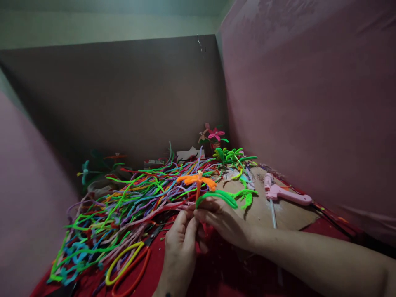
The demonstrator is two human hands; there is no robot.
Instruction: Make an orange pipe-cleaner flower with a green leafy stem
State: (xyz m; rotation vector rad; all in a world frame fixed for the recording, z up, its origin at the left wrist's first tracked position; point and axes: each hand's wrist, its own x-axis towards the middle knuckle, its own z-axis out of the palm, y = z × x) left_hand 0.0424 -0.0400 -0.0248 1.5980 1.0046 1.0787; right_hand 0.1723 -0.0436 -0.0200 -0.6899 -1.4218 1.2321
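Observation:
An orange pipe-cleaner flower stands upright between my hands, its petals spread around a pale centre. A looped green pipe-cleaner leaf arches to the right from its stem. My left hand pinches the lower stem between thumb and fingers. Close against it, my right hand is closed at the base of the green leaf, where leaf and stem meet. The fingertips partly hide that joint. Scissors with yellow and orange handles lie left of my left hand.
A large heap of coloured pipe cleaners spreads over the left. A pink glue gun with its cord lies on cardboard at right. Green leaf pieces and pink flowers stand behind. Pink walls flank the red cloth.

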